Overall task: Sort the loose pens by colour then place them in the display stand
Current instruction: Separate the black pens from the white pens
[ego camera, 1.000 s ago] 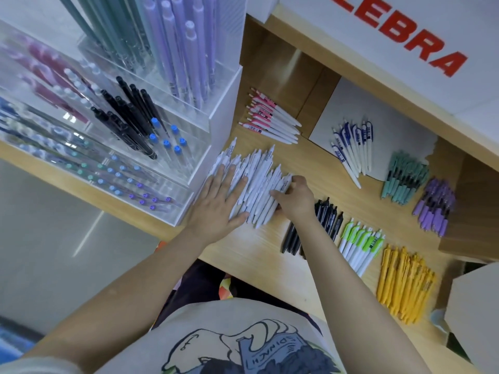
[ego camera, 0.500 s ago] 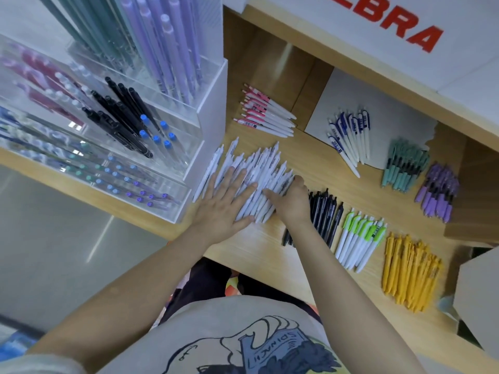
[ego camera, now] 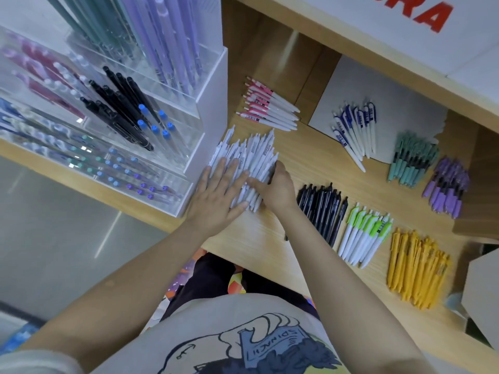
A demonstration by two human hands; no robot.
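Step in hand, as judged: gathering the white pens (ego camera: 249, 160) into one bundle for lifting into the display stand (ego camera: 151, 109).

Position. The white pens lie fanned on the worktop (ego camera: 310, 157), hard against the foot of the display stand at the worktop's left end, tips toward the back edge. The other colours are already grouped: pink pens (ego camera: 266, 110) toward the back, blue pens (ego camera: 356, 125) on a grey card (ego camera: 378, 87), teal pens (ego camera: 411, 159) and purple pens (ego camera: 447, 184) toward the right end, black pens (ego camera: 322, 206), green pens (ego camera: 363, 234) and yellow pens (ego camera: 414, 265) along the front edge.

Hands. The left hand (ego camera: 218, 193) lies flat, fingers straight and spread, pressing on the left part of the white pile; it grips nothing. The right hand (ego camera: 275, 184) is curled against the pile's right flank, thumb across the barrels, cupping them without a full grip.

Recommendations.
- Squeeze the fan from both flanks until the barrels lie parallel.
- Level the near ends before lifting, so none slides out.
- Keep the right wrist clear of the black pens just beside it.
- Take only as many as one hand can close round; the pile looks too wide for a single lift.

Risk: pens nearest the stand could be left behind against its base.
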